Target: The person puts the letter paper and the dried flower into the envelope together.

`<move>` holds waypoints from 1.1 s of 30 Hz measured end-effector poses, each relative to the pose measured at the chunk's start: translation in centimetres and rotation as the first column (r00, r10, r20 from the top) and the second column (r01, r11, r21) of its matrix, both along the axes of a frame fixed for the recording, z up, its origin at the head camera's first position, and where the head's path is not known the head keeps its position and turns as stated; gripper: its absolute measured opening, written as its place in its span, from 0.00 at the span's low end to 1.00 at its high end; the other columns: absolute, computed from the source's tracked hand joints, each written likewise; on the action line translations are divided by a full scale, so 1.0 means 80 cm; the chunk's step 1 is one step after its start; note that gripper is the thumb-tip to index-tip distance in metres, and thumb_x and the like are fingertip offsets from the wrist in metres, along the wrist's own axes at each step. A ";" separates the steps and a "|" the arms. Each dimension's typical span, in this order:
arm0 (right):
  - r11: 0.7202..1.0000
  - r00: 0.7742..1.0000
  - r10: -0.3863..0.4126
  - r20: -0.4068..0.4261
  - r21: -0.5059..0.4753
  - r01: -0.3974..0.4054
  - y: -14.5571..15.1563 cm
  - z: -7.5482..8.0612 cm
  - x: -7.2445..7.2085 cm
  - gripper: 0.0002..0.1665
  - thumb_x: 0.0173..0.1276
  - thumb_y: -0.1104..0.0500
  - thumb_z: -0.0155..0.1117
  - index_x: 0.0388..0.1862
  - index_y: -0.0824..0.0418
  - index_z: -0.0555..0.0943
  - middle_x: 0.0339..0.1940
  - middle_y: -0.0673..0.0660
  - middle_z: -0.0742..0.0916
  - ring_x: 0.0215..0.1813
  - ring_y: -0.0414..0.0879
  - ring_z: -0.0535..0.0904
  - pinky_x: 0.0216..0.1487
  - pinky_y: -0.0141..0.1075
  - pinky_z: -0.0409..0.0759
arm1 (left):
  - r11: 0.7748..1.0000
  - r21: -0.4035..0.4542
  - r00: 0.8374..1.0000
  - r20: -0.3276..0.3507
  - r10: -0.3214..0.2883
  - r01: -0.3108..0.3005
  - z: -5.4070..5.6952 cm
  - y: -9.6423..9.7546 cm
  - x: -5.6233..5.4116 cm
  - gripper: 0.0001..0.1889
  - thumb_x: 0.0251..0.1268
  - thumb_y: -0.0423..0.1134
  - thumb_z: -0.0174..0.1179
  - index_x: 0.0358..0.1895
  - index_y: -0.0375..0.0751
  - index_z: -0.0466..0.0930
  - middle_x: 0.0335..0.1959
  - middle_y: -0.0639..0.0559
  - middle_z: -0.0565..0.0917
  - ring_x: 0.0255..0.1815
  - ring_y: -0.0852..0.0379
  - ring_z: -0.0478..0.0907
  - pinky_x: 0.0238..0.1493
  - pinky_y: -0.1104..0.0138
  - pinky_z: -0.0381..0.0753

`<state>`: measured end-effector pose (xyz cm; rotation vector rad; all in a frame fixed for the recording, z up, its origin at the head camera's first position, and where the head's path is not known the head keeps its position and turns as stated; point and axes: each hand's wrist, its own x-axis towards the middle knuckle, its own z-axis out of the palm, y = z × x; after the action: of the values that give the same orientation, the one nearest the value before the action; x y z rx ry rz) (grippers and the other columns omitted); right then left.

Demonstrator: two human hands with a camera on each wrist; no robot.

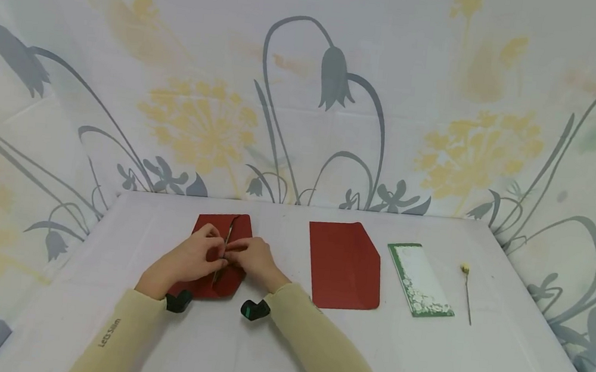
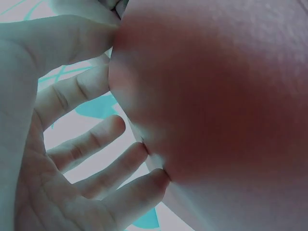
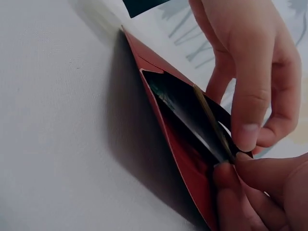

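Note:
A red envelope [image 1: 202,289] lies at the left of the table, its mouth parted, under both hands. Inside the opening are a dark-looking card [image 3: 185,118] with a paler strip and a thin brown stem [image 3: 208,107]. My left hand [image 1: 195,258] pinches the envelope's edge between thumb and index finger; its other fingers are spread along that edge in the left wrist view. Thumb and index finger of my right hand [image 1: 255,261] pinch the stem's near end at the opening. The fingertips of both hands almost meet there. The stem's far part is hidden.
A second red envelope [image 1: 344,268] lies flat right of the hands. Further right are a white card with a green floral border [image 1: 420,281] and a dried yellow flower on a thin stem [image 1: 465,274]. Patterned cloth [image 1: 304,121] hangs behind the table.

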<state>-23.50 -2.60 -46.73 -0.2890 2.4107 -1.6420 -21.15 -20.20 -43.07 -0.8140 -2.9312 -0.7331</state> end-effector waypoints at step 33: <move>0.957 0.967 0.244 0.068 -0.181 -0.228 0.023 0.001 0.000 0.21 0.71 0.67 0.61 0.63 0.64 0.76 0.54 0.57 0.86 0.54 0.45 0.83 0.53 0.35 0.80 | 1.000 0.007 0.999 0.029 0.022 -0.023 0.005 -0.002 -0.003 0.10 0.58 0.34 0.71 0.28 0.50 0.78 0.46 0.45 0.71 0.43 0.47 0.73 0.45 0.54 0.78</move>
<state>-23.51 -0.76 -46.64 -0.5000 2.0806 -1.7147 -21.38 -20.36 -42.69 -0.7751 -2.9559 -0.7606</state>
